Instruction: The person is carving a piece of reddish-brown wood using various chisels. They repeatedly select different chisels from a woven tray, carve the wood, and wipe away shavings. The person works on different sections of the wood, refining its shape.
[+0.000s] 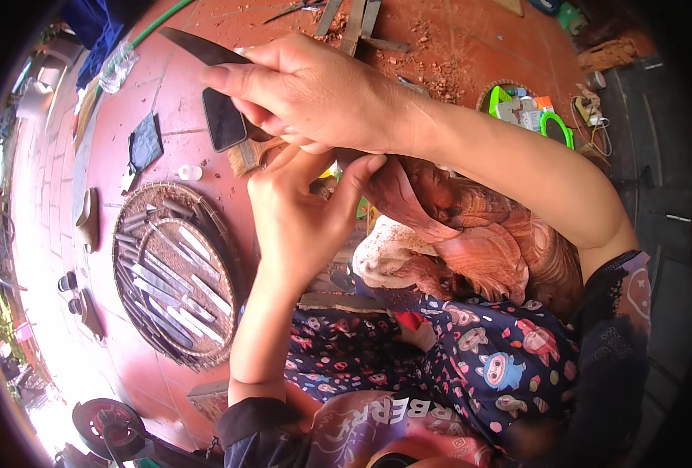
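Note:
My right hand (283, 86) is closed around a knife (205, 48), its dark blade pointing to the upper left; the handle is hidden in the fist. Just below it, my left hand (299, 203) has its fingers curled under the right one, where their tips are hidden. The left thumb stretches to the dark end of a reddish-brown wood carving (486, 246). What lies within the left grip I cannot make out. The carving, with petal-like folds, leans by my lap beside a pale speckled cloth (389, 253).
A round woven tray (131, 331) holds several metal carving tools at the left. Beyond my hands lie a phone (225, 125), a brush (244, 158) and a dark cloth (145, 144). Wood chips (436, 62) litter the tiled floor. A basket with a green-rimmed mirror (555, 129) stands far right.

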